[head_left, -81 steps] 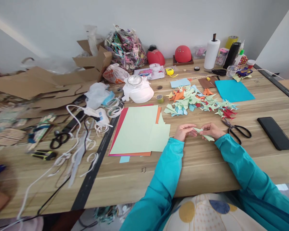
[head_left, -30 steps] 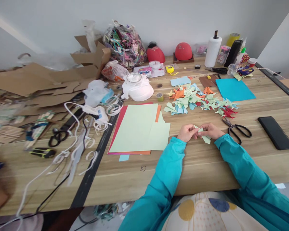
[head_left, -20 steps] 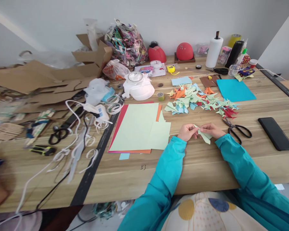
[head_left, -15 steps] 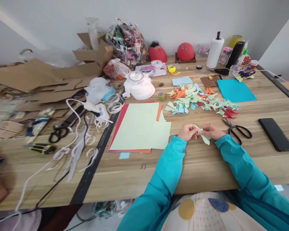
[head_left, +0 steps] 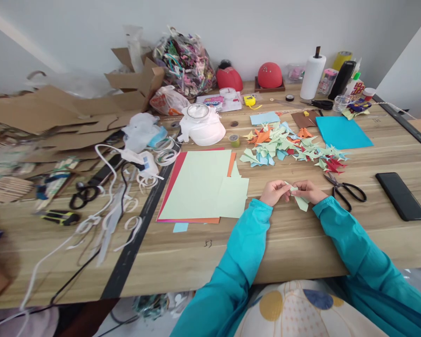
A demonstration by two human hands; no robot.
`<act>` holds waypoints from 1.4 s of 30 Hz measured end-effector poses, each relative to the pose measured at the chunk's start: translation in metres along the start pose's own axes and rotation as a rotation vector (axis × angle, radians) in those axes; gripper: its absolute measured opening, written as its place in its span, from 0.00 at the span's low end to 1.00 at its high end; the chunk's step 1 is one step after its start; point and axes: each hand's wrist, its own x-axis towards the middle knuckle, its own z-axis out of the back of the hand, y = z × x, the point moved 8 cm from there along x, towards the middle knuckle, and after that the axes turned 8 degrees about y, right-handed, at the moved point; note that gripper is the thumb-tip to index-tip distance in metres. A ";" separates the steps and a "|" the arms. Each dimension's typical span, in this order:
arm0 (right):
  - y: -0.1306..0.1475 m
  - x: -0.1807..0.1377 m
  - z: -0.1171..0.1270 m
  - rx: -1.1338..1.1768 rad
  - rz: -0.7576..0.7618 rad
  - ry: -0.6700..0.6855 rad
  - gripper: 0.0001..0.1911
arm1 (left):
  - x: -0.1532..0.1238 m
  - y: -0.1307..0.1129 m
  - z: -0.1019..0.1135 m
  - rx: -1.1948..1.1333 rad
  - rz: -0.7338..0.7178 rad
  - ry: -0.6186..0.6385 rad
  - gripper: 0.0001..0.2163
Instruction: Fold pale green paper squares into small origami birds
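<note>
A small folded piece of pale green paper (head_left: pixel 300 200) is pinched between my left hand (head_left: pixel 274 192) and my right hand (head_left: pixel 310 191), just above the wooden table (head_left: pixel 291 243). Both hands have their fingers closed on it, and both arms wear teal sleeves. A pile of folded paper shapes (head_left: pixel 287 147) in green, orange, blue and red lies just beyond my hands. Black scissors (head_left: pixel 345 188) rest to the right of my right hand. A stack of pale green, orange and red sheets (head_left: pixel 199 185) lies to the left of my left hand.
A black phone (head_left: pixel 402 195) lies far right, a teal sheet (head_left: pixel 342 132) behind it. A white bowl-like object (head_left: pixel 202 127), cardboard pieces (head_left: pixel 56 117), cables and a second pair of scissors (head_left: pixel 82 197) crowd the left. A paper towel roll (head_left: pixel 312 77) and bottles stand at the back.
My hands have kept working the green paper in place; its lower point has turned slightly and the fingers have shifted a little. The view moved only slightly.
</note>
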 end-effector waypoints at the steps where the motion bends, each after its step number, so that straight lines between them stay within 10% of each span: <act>1: -0.001 0.000 0.000 0.010 -0.006 0.005 0.20 | 0.000 0.000 0.000 -0.004 -0.004 0.003 0.15; 42: -0.006 0.002 0.001 0.125 -0.045 0.006 0.20 | 0.001 0.008 0.004 -0.071 0.022 0.021 0.17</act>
